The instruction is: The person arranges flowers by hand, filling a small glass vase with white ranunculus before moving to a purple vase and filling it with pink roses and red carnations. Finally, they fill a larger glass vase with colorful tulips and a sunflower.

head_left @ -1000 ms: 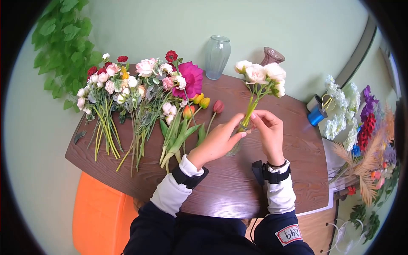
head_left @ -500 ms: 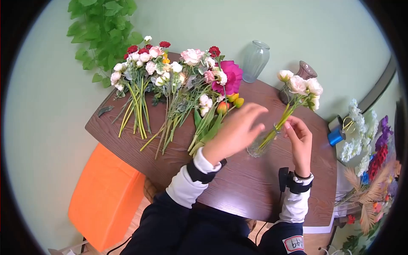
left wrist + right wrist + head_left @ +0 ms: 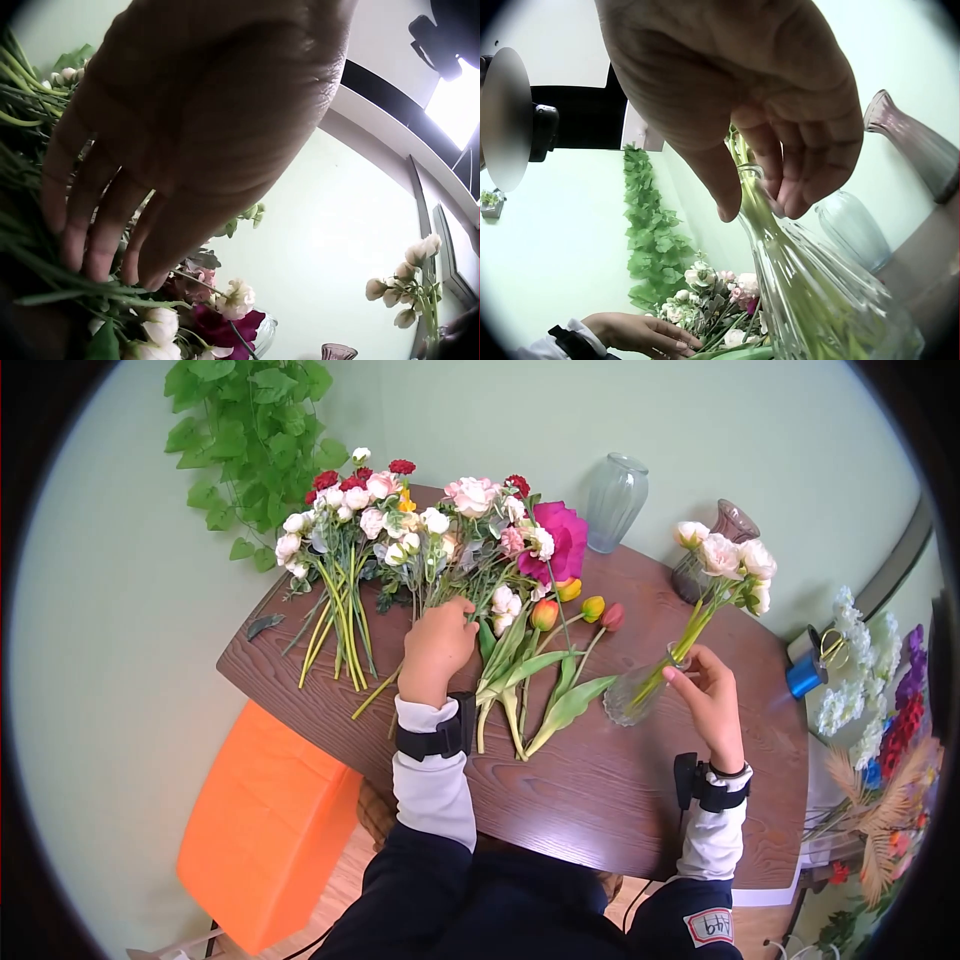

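My right hand (image 3: 712, 695) pinches the neck of a clear ribbed glass vase (image 3: 622, 700) between thumb and fingers. The vase stands tilted on the table, and the right wrist view shows green stems (image 3: 780, 247) running down inside the glass. Pale pink-white roses (image 3: 740, 557) fan out above its mouth. At the left, my left hand (image 3: 438, 648) reaches over the stems of the mixed flowers (image 3: 475, 500), palm down. Its fingers (image 3: 97, 247) reach loosely down among green stems in the left wrist view. Tulips (image 3: 545, 617) with broad leaves lie just right of it.
Another bunch of white and pink flowers (image 3: 340, 505) lies at the table's left. A bluish glass vase (image 3: 617, 505) and a purple-tinted vase (image 3: 735, 522) stand at the back. Ribbon spools (image 3: 806, 675) and more flowers (image 3: 890, 730) are at the right. An orange seat (image 3: 265, 830) adjoins the table.
My left hand has left the vase mouth and moved left to the flower stems. My right hand has stayed at the vase neck. The head view has shifted left.
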`<state>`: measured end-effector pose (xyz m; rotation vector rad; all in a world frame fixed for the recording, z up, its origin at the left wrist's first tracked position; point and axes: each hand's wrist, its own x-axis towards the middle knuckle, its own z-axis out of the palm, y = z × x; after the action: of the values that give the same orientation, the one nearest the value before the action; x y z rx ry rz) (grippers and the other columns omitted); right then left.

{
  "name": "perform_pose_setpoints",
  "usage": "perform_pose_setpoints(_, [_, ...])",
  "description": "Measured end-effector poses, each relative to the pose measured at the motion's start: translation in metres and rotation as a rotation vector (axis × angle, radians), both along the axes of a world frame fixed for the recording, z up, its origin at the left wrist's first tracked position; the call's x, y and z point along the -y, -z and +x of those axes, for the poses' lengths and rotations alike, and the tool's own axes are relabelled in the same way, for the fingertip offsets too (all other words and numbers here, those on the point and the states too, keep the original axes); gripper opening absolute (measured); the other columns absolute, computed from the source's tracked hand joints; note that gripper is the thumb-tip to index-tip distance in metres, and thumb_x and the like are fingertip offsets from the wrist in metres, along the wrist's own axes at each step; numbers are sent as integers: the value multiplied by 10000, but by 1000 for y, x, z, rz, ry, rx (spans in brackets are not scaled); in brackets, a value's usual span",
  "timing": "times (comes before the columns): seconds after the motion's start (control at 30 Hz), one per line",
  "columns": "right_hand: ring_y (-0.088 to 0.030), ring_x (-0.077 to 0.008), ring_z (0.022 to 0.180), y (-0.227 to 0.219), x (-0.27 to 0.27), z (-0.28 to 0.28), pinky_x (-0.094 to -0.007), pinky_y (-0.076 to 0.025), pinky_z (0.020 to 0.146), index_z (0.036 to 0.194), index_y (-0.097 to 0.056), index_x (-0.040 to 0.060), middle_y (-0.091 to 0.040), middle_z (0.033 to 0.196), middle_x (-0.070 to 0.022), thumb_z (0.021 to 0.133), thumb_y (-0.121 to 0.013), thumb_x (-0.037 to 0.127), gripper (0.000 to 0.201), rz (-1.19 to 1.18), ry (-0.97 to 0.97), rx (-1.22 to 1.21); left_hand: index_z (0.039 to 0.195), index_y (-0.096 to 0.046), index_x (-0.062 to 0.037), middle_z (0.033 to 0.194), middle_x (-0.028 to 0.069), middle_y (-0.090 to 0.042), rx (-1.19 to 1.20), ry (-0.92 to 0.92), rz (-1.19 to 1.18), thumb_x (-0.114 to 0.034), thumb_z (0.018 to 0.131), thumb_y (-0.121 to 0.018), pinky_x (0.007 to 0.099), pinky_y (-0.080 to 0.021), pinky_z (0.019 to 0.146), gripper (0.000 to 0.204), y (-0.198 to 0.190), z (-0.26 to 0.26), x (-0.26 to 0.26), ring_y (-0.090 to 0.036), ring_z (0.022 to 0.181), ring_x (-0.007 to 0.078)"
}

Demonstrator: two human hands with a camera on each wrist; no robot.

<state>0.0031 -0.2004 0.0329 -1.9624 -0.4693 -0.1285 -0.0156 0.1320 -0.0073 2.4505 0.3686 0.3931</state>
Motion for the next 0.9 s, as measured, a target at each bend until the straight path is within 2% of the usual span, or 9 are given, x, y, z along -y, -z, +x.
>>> perform_pose_setpoints(0.2, [-536,-76,682,0,2,6,-234,-446,571,989,-567,-22,-567,823,-28,798,-690,106,260,6,99,66,1035,-607,-65,877,148,-658,149,219,-195,-156,803,-613,399,-489,712,249,7,5,2,-631,828,320])
perform_pose_setpoints(0.27, [-517,-79,660,-13,1,-5,-229,-437,561,965,-536,-14,-548,801,-36,784,-712,117,285,-197,198,229,1039,-605,-63,876,151,-656,206,274,-294,-156,801,-615,390,-489,703,256,3,3,6,-636,824,313])
perform_pose_setpoints(0.4, [-468,-66,617,-28,3,-19,-201,-393,542,928,-489,19,-512,739,-14,748,-747,127,333,-223,457,332,1017,-606,-32,934,143,-651,388,66,-239,-126,808,-612,354,-489,697,230,-16,-4,5,-645,827,262])
perform_pose_setpoints(0.47, [-470,-56,618,-29,-11,-25,-190,-375,542,914,-530,24,-526,737,-7,767,-720,93,250,-120,457,363,1010,-609,-38,952,117,-648,576,-20,-359,-109,824,-592,326,-489,696,200,-30,-10,3,-641,822,234])
perform_pose_setpoints(0.57, [-494,-79,606,-34,-56,-40,-205,-388,542,813,-629,18,-571,743,-24,794,-654,19,32,-14,117,505,1019,-599,-17,925,106,-644,669,-17,-487,-105,843,-581,292,-484,696,198,-41,-18,0,-622,792,181])
perform_pose_setpoints(0.67, [-591,-268,671,-22,-99,-36,-332,-472,616,843,-624,23,-593,768,-114,772,-642,30,73,-164,-163,520,1015,-597,10,886,100,-646,765,38,-535,-109,856,-574,272,-481,688,200,-45,-23,-1,-611,769,145])
perform_pose_setpoints(0.8, [-602,-300,735,4,-148,-22,-392,-474,637,816,-623,46,-596,761,-112,801,-590,126,88,-360,-267,568,987,-622,-17,850,114,-662,445,101,-278,-178,845,-591,298,-485,676,216,-39,-40,-20,-632,754,194])
perform_pose_setpoints(0.87, [-590,-290,734,22,-171,-12,-391,-470,650,800,-624,45,-585,730,-105,778,-602,129,90,-423,-328,728,1007,-624,-18,866,152,-655,87,73,5,-190,850,-586,293,-480,691,236,-42,-46,-27,-641,769,229])
perform_pose_setpoints(0.9, [-590,-290,734,27,-181,-11,-391,-470,650,800,-624,45,-585,730,-105,778,-602,129,90,-416,-323,733,1041,-608,-39,891,205,-639,29,77,149,-263,823,-604,369,-491,710,313,-33,-42,-35,-628,820,337])
